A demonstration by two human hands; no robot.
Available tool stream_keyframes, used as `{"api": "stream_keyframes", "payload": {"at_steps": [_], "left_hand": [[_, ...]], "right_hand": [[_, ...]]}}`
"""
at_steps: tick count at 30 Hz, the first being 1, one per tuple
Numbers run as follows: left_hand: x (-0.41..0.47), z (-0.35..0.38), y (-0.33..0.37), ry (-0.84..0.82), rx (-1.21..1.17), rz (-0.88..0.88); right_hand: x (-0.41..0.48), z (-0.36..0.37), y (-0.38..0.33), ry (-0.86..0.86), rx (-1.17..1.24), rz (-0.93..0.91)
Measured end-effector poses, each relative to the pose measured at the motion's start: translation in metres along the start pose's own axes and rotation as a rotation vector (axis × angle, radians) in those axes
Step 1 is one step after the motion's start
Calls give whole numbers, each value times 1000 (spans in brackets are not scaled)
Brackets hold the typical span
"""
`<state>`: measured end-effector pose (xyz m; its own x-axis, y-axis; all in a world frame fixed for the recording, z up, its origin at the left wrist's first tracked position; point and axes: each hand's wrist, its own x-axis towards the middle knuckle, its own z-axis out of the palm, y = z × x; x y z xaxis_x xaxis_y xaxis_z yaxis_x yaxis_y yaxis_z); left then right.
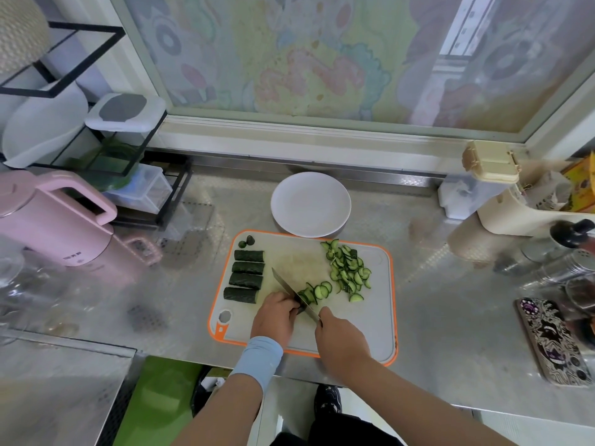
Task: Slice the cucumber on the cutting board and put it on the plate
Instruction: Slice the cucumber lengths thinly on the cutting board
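Right hand (341,339) grips the knife (287,287); the cucumber piece (304,298) lies at its eleven o'clock, pinched under the curled left hand (275,317), axis eight-to-two.

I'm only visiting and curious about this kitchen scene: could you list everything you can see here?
cutting board: one, grey with orange rim, counter centre
cucumber chunks: four, dark green, board's left side
cucumber ends: two, dark green, board's far left corner
cucumber slices: many, light green, board's right side and beside the blade
plate: one, white, behind the board
knife: one, steel blade, over the board's middle
kettle: one, pink, counter left
phone: one, patterned case, counter right
left hand: blue wristband, holds the cucumber piece at the blade
right hand: grips the knife handle
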<state>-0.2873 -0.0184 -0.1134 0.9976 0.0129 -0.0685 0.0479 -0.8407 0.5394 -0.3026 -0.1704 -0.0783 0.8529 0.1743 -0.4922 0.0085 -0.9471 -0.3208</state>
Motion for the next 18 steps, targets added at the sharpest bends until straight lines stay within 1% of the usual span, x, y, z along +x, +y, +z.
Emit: {"api": "stream_keyframes", "payload": {"at_steps": [7,13,18], "left_hand": [[0,-1,-3,-26,38,-16],[1,-3,0,-25,74,-16],[1,-3,0,-16,70,-12]], "right_hand": [[1,-2,-2,16,48,-28],[-14,2,7,57,-2,-27],[-21,3,12,87,4,-18]]}}
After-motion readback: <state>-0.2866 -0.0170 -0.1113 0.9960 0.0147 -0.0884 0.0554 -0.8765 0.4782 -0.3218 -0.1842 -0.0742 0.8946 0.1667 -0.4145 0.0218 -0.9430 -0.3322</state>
